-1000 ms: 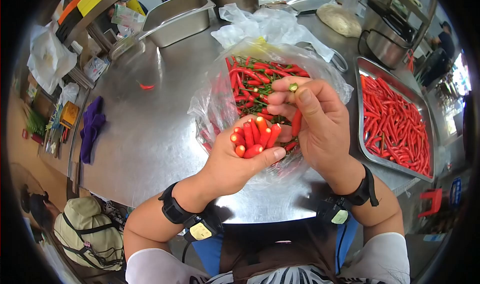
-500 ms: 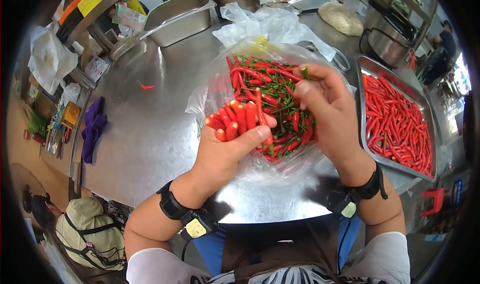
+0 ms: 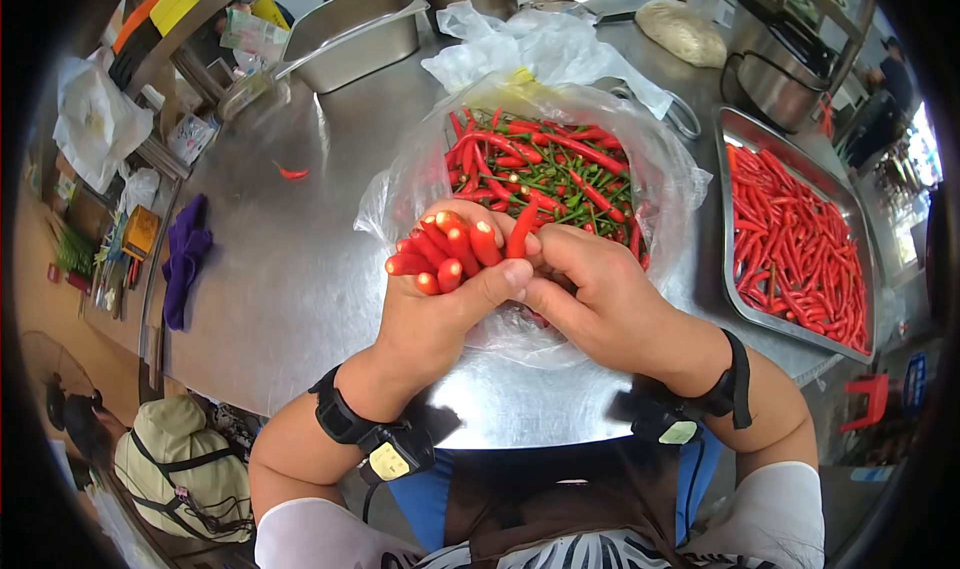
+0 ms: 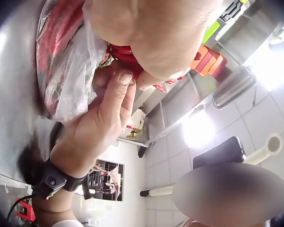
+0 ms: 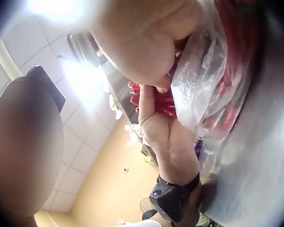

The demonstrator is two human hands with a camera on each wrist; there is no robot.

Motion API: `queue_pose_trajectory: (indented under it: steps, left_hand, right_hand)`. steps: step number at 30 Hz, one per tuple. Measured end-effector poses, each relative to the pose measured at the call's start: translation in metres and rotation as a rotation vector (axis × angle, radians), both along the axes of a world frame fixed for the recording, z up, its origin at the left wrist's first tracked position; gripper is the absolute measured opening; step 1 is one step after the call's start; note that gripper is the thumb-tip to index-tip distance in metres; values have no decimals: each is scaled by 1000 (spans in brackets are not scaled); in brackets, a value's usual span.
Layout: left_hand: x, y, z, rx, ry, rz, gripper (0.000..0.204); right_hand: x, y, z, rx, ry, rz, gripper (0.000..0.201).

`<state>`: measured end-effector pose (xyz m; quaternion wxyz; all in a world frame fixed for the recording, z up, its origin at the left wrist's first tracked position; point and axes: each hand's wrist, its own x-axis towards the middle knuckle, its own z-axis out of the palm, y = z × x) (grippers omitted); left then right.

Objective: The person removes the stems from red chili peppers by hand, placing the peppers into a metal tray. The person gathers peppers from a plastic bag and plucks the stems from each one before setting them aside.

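Note:
My left hand grips a bunch of red chilies, their pale cut-looking ends facing up and to the left. One more chili stands apart at the right of the bunch, its pointed tip up, by the left thumb. My right hand meets the left one there, thumb and forefinger pinching at this chili's lower part, which the fingers hide. Below and behind both hands lies a clear plastic bag, opened wide, full of red chilies with green stems.
A metal tray of red chilies stands at the right. A lone chili and a purple cloth lie at the left. Behind are a steel pan, a crumpled white bag and a metal pot.
The right hand, earlier holding up a green stem end, has come down and left to the left hand. The left hand has shifted left with its bunch; a different chili now stands by its thumb.

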<state>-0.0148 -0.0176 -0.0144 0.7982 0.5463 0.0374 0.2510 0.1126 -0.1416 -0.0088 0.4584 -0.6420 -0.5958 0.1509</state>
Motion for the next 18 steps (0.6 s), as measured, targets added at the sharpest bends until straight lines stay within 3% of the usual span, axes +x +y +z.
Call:
queue_pose_trajectory:
  steps: [6, 7, 10, 13, 15, 16, 18]
  left_hand:
    - [3, 1, -7, 93, -28, 11, 26]
    - [3, -4, -4, 18, -18, 29, 26]
    - [5, 3, -15, 414, -156, 159, 36]
    - [3, -1, -4, 403, -190, 257, 30]
    - [5, -4, 11, 256, -106, 374, 26]
    - [11, -5, 21, 285, -100, 352, 26]
    - [14, -11, 36, 118, 186, 221, 26]
  right_hand:
    - [-6, 1, 1, -31, 127, -18, 18]
    - [-4, 0, 1, -20, 111, -68, 21]
    - [2, 3, -2, -116, 112, -115, 24]
    - [8, 2, -9, -71, 62, -134, 21]
    - [5, 5, -24, 19, 7, -152, 18]
    - [4, 4, -25, 64, -73, -125, 15]
    - [3, 1, -29, 92, -63, -121, 14]
